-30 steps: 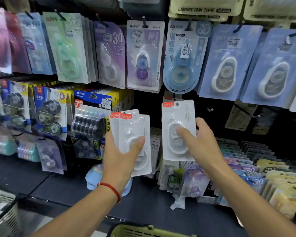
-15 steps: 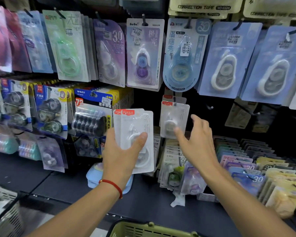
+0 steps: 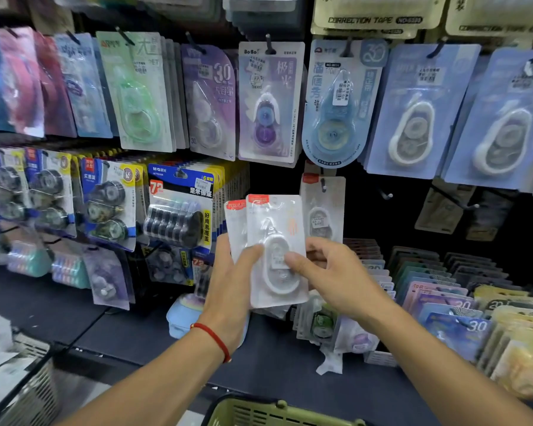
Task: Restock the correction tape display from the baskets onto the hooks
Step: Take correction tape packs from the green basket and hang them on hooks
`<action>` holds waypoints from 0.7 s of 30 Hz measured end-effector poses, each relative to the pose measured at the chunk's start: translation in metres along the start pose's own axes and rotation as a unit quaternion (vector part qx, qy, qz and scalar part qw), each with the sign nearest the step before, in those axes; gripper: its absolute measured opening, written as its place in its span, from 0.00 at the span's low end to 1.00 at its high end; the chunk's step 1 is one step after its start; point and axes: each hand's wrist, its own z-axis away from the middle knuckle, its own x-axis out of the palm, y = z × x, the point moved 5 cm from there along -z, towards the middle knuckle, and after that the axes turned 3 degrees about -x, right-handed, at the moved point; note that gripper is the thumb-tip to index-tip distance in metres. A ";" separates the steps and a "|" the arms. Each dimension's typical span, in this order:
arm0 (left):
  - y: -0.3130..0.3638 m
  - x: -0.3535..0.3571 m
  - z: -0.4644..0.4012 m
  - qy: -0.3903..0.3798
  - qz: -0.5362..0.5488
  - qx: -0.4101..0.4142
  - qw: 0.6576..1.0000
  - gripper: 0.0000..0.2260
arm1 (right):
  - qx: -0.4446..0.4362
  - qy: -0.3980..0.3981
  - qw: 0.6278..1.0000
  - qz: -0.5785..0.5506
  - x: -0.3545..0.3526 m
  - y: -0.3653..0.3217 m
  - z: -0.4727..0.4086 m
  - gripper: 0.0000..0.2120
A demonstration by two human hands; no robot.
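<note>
At centre frame the right hand (image 3: 330, 272), which half a second earlier had been letting go of a white correction tape pack (image 3: 320, 210) now hanging on its hook (image 3: 323, 187), had come back and pinched the front pack (image 3: 276, 250) of the stack. The left hand (image 3: 231, 284) still gripped that stack from below. A green basket (image 3: 277, 415) sat at the bottom edge.

Two hands hold tape packs (image 3: 274, 250) in front of the shelf. One pack (image 3: 322, 210) hangs behind them. A basket (image 3: 277, 413) sits below.
</note>
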 end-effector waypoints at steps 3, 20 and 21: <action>0.000 -0.004 -0.002 0.007 -0.006 0.007 1.000 0.15 | 0.011 0.068 0.998 -0.004 -0.011 0.006 0.001 0.18; 0.013 -0.012 -0.001 0.079 -0.101 0.070 0.989 0.16 | 0.048 0.255 0.959 -0.117 -0.030 0.015 0.006 0.19; 0.013 -0.013 -0.001 0.082 -0.104 0.072 0.989 0.16 | 0.046 0.263 0.957 -0.116 -0.030 0.015 0.006 0.20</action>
